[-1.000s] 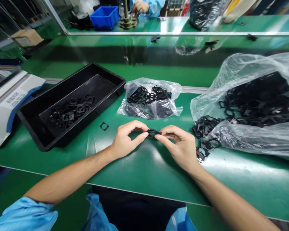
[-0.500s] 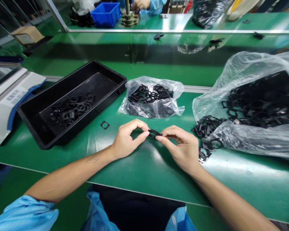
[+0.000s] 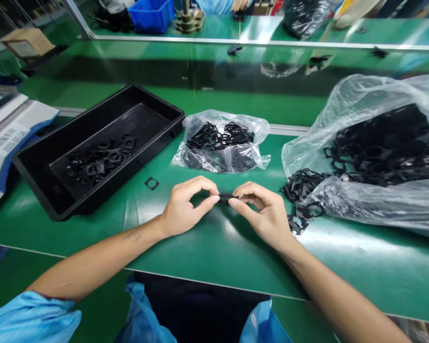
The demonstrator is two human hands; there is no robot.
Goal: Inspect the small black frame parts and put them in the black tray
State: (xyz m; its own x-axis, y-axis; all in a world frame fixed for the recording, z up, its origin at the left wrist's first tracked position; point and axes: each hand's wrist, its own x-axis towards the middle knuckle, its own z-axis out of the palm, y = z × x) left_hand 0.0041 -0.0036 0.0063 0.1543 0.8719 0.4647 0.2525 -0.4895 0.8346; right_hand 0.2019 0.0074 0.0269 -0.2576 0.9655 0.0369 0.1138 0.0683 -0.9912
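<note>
Between both hands, above the green table, is a small black plastic ring part (image 3: 227,196), seen nearly edge-on. My left hand (image 3: 190,206) pinches its left end between thumb and fingertips. On its other end, the thumb and fingers of my right hand (image 3: 263,212) are closed. A loose black square frame with a round hole (image 3: 151,183) lies on the table left of my hands. Beyond my hands sits a clear plastic bag (image 3: 221,162) of black ring parts. Close to my right hand, a pile of black parts (image 3: 303,188) spills from a larger clear bag (image 3: 364,205).
A long black tray (image 3: 160,136) with black parts in it stands at the left, beside a white and blue machine (image 3: 7,138). Across the channel behind are a blue bin (image 3: 152,16), a metal stand (image 3: 189,19) and a co-worker's hand (image 3: 241,5).
The held ring part has tipped flatter, more edge-on, between my fingers. The whole view has shifted slightly. At the back, the co-worker's hand has moved right.
</note>
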